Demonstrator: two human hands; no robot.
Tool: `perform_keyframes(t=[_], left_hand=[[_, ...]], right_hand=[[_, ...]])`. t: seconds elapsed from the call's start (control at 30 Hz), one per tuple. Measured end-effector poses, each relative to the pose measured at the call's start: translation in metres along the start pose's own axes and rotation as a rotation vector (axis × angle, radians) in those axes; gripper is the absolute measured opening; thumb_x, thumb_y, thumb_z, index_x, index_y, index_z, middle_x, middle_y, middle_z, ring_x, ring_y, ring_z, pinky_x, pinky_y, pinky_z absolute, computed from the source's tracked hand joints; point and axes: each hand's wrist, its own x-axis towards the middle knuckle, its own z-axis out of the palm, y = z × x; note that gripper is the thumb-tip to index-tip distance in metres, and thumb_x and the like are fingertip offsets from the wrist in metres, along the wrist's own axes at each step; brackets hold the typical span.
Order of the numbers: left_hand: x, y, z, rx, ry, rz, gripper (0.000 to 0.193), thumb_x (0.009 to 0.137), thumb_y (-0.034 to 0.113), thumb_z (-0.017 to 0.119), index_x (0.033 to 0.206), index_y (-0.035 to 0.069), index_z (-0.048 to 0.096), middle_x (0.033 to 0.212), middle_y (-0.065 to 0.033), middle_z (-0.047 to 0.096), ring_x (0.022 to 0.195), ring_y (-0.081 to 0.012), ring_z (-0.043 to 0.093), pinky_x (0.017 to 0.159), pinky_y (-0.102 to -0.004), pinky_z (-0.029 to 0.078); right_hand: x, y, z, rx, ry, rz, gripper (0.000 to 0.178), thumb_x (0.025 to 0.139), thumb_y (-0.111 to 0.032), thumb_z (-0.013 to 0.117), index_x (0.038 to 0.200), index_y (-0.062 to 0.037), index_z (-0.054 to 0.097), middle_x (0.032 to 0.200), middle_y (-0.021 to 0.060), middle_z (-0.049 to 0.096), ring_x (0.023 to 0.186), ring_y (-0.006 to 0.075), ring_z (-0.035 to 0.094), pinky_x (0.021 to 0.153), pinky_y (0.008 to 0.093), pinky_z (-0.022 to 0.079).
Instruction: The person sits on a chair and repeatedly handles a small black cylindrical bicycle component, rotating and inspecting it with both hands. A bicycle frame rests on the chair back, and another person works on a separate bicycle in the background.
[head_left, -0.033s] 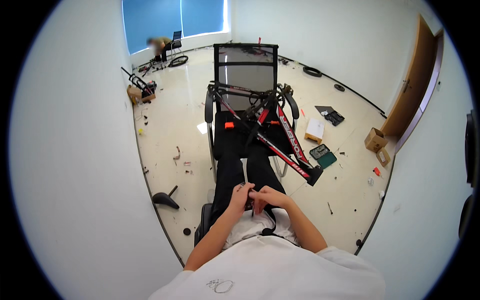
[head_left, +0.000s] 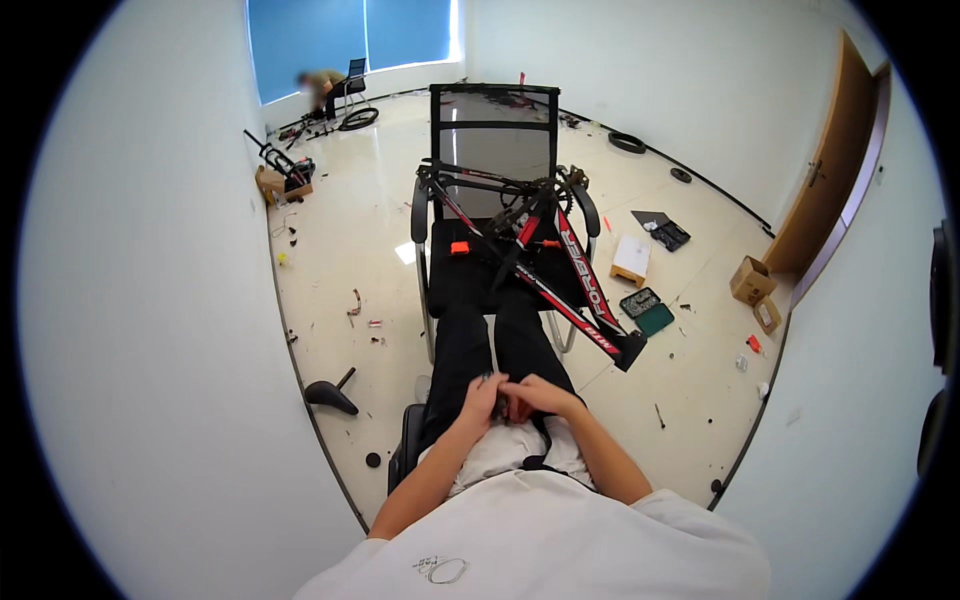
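Both hands meet low over my lap. My left hand [head_left: 482,401] is closed round a small dark part, mostly covered by the fingers, so its kind does not show. My right hand [head_left: 538,393] reaches in from the other side, its fingers bent against the same part. Across the black mesh chair [head_left: 494,104] facing me lies a red, black and white bicycle frame [head_left: 582,270] with its crankset [head_left: 553,197] attached. On the chair seat, left of the frame's tubes, sits a small orange item [head_left: 459,248].
Right of the chair are an open green case [head_left: 655,319], a white-topped box [head_left: 631,256], a black tool case [head_left: 668,236] and cardboard boxes [head_left: 749,281]. A bicycle saddle [head_left: 331,396] lies on the left floor. Far back, a person [head_left: 322,88] bends beside a wheel [head_left: 358,119].
My hands have shifted slightly over the lap. A thin dark end that stuck out below the fingers no longer shows.
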Motion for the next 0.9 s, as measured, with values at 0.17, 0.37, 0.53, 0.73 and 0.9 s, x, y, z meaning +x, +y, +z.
perform_keyframes(t=[0.17, 0.37, 0.53, 0.73, 0.9], left_hand=[[0.011, -0.016, -0.011, -0.028, 0.001, 0.0, 0.022, 0.087, 0.024, 0.059, 0.075, 0.007, 0.061, 0.062, -0.008, 0.06, 0.047, -0.0197, 0.056, 0.042, -0.0314, 0.043], [-0.003, 0.004, -0.017, -0.208, 0.071, -0.04, 0.021, 0.087, 0.024, 0.058, 0.077, 0.006, 0.053, 0.064, -0.01, 0.057, 0.048, -0.021, 0.051, 0.047, -0.0339, 0.042], [-0.002, 0.012, -0.022, -0.379, 0.179, 0.0, 0.022, 0.085, 0.024, 0.059, 0.076, 0.006, 0.049, 0.065, -0.0109, 0.055, 0.05, -0.0213, 0.05, 0.047, -0.0358, 0.042], [0.002, 0.01, -0.024, -0.344, 0.136, -0.007, 0.023, 0.085, 0.024, 0.058, 0.075, 0.006, 0.047, 0.065, -0.0112, 0.054, 0.049, -0.0219, 0.05, 0.048, -0.0354, 0.043], [0.005, 0.013, -0.023, -0.375, 0.122, 0.009, 0.024, 0.086, 0.024, 0.058, 0.074, 0.006, 0.047, 0.064, -0.0113, 0.054, 0.05, -0.0221, 0.05, 0.047, -0.0352, 0.043]], right_hand=[[-0.001, 0.003, 0.01, -0.101, 0.161, -0.173, 0.031, 0.095, -0.034, 0.057, 0.087, -0.0036, 0.054, 0.069, 0.0068, 0.06, 0.056, 0.0154, 0.063, 0.05, 0.0276, 0.052], [-0.003, 0.002, 0.014, -0.316, 0.169, -0.238, 0.028, 0.09, -0.019, 0.059, 0.11, 0.0, 0.06, 0.079, 0.0066, 0.059, 0.059, 0.0149, 0.062, 0.051, 0.0266, 0.05], [0.015, 0.011, 0.028, -0.877, 0.317, -0.5, 0.028, 0.077, -0.024, 0.065, 0.097, -0.0036, 0.068, 0.082, 0.0131, 0.061, 0.084, 0.0284, 0.061, 0.077, 0.0361, 0.05], [0.03, 0.014, 0.036, -1.032, 0.354, -0.453, 0.034, 0.073, -0.024, 0.064, 0.1, -0.0045, 0.063, 0.095, 0.015, 0.06, 0.083, 0.0325, 0.062, 0.074, 0.0404, 0.052], [0.015, -0.006, 0.042, -1.125, 0.339, -0.404, 0.04, 0.071, -0.026, 0.065, 0.105, -0.0063, 0.058, 0.098, 0.0143, 0.059, 0.083, 0.0329, 0.063, 0.073, 0.041, 0.053]])
